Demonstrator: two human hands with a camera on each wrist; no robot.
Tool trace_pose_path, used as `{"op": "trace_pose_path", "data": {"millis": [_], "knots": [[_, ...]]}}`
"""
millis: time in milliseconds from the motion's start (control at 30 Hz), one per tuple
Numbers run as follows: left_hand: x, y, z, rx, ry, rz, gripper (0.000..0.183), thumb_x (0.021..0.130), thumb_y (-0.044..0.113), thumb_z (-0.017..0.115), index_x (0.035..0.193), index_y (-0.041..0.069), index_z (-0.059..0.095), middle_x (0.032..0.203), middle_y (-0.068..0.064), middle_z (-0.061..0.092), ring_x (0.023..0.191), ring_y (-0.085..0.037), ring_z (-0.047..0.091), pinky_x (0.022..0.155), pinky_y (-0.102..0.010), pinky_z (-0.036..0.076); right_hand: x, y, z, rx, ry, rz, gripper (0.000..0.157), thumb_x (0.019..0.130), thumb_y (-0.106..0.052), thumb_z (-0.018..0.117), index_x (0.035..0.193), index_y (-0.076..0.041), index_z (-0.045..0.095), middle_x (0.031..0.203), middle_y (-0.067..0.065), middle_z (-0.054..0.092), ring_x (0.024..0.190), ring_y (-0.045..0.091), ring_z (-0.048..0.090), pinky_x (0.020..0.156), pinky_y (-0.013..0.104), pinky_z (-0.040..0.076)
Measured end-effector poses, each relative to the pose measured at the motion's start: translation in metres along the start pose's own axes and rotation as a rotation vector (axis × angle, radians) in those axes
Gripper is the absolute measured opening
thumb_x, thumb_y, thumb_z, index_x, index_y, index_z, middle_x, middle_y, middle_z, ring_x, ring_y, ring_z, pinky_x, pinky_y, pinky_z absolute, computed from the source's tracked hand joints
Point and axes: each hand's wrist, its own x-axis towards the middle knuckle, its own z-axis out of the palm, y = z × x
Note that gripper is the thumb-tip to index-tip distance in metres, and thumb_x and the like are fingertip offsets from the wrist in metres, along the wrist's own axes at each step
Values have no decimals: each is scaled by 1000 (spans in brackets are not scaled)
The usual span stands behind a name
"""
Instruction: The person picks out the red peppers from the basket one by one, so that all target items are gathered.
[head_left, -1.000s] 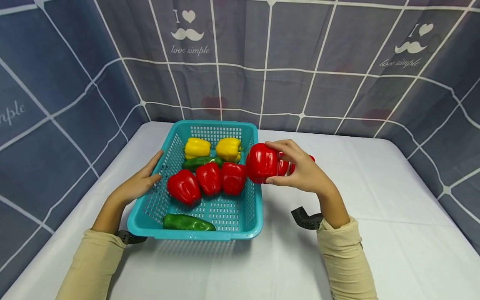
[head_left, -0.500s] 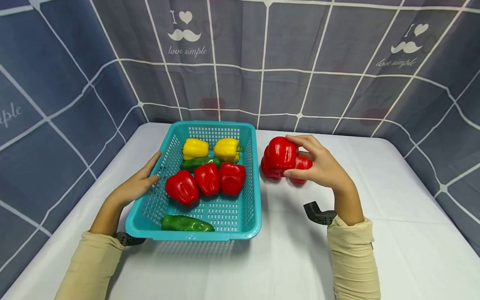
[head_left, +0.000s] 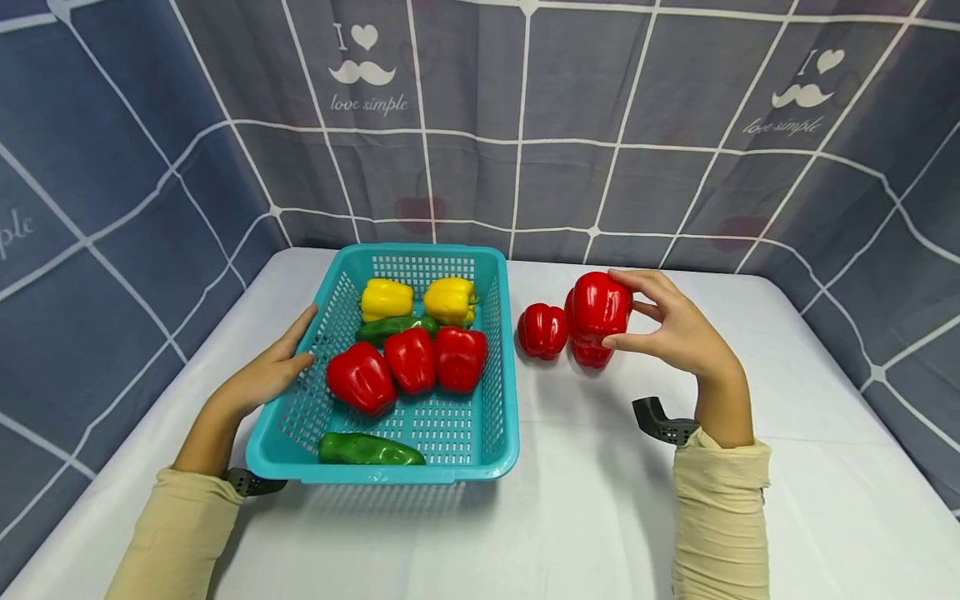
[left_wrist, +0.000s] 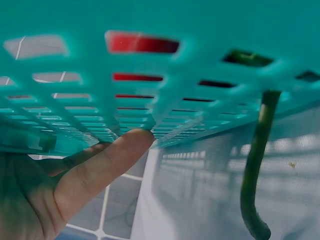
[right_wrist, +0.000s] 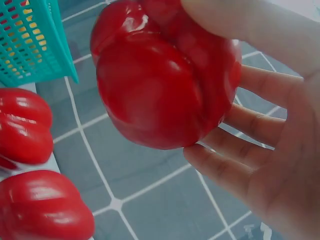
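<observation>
"What do your right fingers (head_left: 651,285) have?"

"They're pinching a red pepper (head_left: 600,307), lifted off the counter (head_left: 570,517) to the right of the basket (head_left: 375,473)."

"And your left fingers (head_left: 296,332)?"

"Mine lie straight, touching the basket's left side; a green stem (left_wrist: 257,165) pokes out near them."

"What's nearby?"

"Two more red peppers (head_left: 542,331) on the counter: one between mine and the basket, one partly hidden by mine."

"Inside the basket?"

"Three red ones (head_left: 410,360) across the middle, two yellow ones (head_left: 448,300) and a green one (head_left: 397,328) behind, another green one (head_left: 369,449) along the near side."
</observation>
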Motion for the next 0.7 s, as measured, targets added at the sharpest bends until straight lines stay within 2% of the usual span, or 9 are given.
{"op": "trace_pose_path", "data": {"millis": [133,333,500,700], "knots": [[-1,1,0,7,0,8,71,90,2,31,146,9,-13,151,-21,-10,133,-47,6,93,-62,32,-3,4,-6,-1,12,27,78,66,1,77,136,-11,44,127,4,42,113,1,41,90,6,37],[-1,2,0,3,1,8,71,90,2,31,146,9,-13,151,-20,-10,134,-47,4,95,-62,30,-7,9,-15,-44,38,91,79,66,-1,78,136,-13,44,126,1,42,113,1,39,90,6,37],[-1,1,0,2,0,8,71,91,2,31,146,9,-13,151,-20,-10,134,-47,4,95,-62,30,-10,17,-22,-103,55,167,77,67,-4,77,136,-13,43,127,1,40,114,3,37,95,17,37],[-1,0,-1,2,-3,9,71,91,2,31,146,10,-13,151,-20,-11,134,-47,4,94,-62,30,-15,27,-30,-147,78,216,76,69,-7,77,137,-12,42,128,5,38,113,3,34,97,32,36]]}}
